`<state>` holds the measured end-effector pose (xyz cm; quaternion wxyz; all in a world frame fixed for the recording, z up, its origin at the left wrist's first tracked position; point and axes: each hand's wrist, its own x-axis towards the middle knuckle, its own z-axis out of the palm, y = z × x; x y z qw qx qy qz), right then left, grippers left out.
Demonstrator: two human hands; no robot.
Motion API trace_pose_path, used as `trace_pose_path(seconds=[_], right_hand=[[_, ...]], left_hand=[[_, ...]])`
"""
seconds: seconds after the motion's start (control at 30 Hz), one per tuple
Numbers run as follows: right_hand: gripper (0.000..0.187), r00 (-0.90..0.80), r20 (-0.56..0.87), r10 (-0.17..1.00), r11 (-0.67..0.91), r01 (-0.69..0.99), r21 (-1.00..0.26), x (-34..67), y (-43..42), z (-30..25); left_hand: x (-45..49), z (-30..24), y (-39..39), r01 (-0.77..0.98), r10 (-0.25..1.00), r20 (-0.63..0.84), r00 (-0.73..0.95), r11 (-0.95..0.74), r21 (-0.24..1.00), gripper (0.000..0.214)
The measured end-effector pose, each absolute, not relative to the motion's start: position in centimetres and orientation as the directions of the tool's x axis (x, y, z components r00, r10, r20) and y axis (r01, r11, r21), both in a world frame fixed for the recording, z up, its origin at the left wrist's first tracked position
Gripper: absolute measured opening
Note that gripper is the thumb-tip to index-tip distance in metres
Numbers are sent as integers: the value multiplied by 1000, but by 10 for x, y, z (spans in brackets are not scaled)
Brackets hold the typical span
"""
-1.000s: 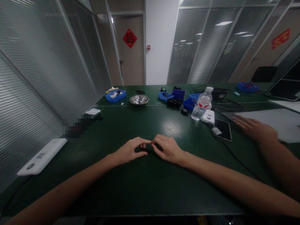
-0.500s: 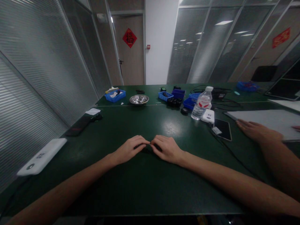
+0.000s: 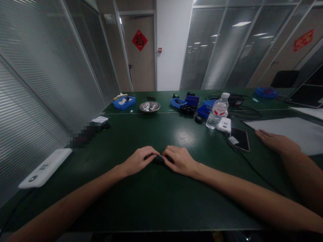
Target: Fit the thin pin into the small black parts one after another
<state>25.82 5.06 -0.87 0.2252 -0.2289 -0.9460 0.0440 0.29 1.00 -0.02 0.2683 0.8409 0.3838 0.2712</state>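
My left hand (image 3: 140,160) and my right hand (image 3: 179,159) meet low over the green table (image 3: 121,201), fingertips almost touching. Between them shows a small, thin, pale piece (image 3: 160,155), too small to name. The thumb and index finger of my left hand pinch toward its left end. On its other side the fingers of my right hand are curled and closed, hiding most of what they hold. A dark shape, perhaps shadow, lies beneath the fingertips.
Farther back stand a metal bowl (image 3: 149,107), a blue tray (image 3: 124,103) and a water bottle (image 3: 218,111). A white power bank (image 3: 224,124) and a phone (image 3: 239,138) lie right. Another white device (image 3: 45,169) is left. Another person's hand (image 3: 277,141) rests on white sheets (image 3: 297,129).
My left hand's fingertips have drawn slightly left, so a little more of the pale piece shows. My right hand stays put. The other person's hand and sheets have shifted slightly.
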Motion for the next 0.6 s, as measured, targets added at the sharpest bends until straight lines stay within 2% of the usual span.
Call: trace_pose_path(seconds=[0.6], right_hand=[[13,-788,394,474,880,431,-197,258,53,-12]], left_hand=[[3,-1,12,569,836,237,494,-517,639,20]])
